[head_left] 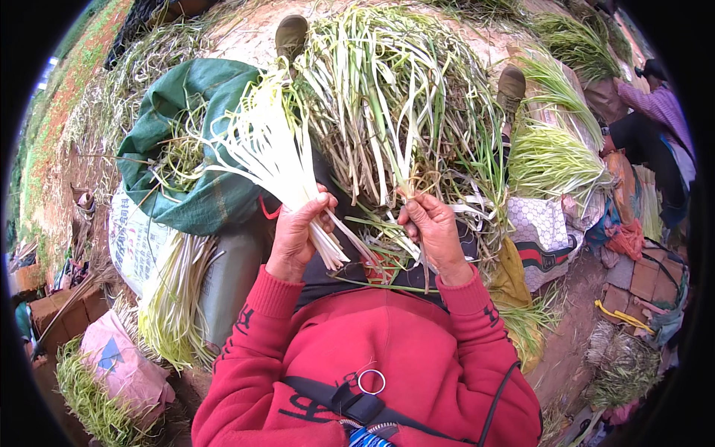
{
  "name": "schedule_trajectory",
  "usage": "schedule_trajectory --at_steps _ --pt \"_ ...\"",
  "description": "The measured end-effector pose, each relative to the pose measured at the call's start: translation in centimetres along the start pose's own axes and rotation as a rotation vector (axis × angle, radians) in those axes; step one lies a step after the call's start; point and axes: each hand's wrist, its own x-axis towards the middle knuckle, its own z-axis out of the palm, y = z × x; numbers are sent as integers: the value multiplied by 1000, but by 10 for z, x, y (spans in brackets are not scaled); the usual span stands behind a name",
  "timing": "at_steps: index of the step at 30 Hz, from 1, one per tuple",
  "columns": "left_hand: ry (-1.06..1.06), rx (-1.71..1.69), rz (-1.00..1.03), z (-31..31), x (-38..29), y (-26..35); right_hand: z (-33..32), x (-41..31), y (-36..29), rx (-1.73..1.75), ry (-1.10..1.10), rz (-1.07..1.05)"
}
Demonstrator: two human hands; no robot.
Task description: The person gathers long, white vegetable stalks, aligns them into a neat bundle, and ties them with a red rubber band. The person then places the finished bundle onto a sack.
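My left hand (301, 237) is closed around a thick bunch of blanched leafy stalks (279, 156). White stems show at both sides of the fist, and thin yellowish leaves fan out away from me. To its right, my right hand (438, 229) pinches a thin stalk (426, 268) between thumb and fingers; its lower end hangs toward my lap. Leaves from that pinch merge with the ones behind, so its full length cannot be told. Beyond both hands spreads a large heap of untrimmed stalks (357, 100), green, white and withered brown. Loose trimmings (385, 223) lie over my lap.
At left stands an open green woven sack (223, 195) with leaf scraps inside. Beside it pale stalks (170, 302) lie bundled against a printed sack (125, 234). Right are light-green bundles (553, 156), a patterned bag (536, 229) and a seated person (653, 106). Two shoes (291, 36) flank the heap.
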Motion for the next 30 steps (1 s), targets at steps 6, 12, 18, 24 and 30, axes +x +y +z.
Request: schedule_trajectory --at_steps 6,12,18,24,30 --pt "21 17 -19 0 -2 -6 21 -4 38 -228 -67 13" --pt "75 90 28 6 4 -14 32 -8 41 -534 3 -191" --pt "48 191 -18 6 8 -22 29 -6 41 -837 -63 -339" --pt "-107 171 -115 1 7 -32 39 13 45 215 -102 172" --pt "-14 -13 -46 11 1 -26 53 15 38 740 67 118"
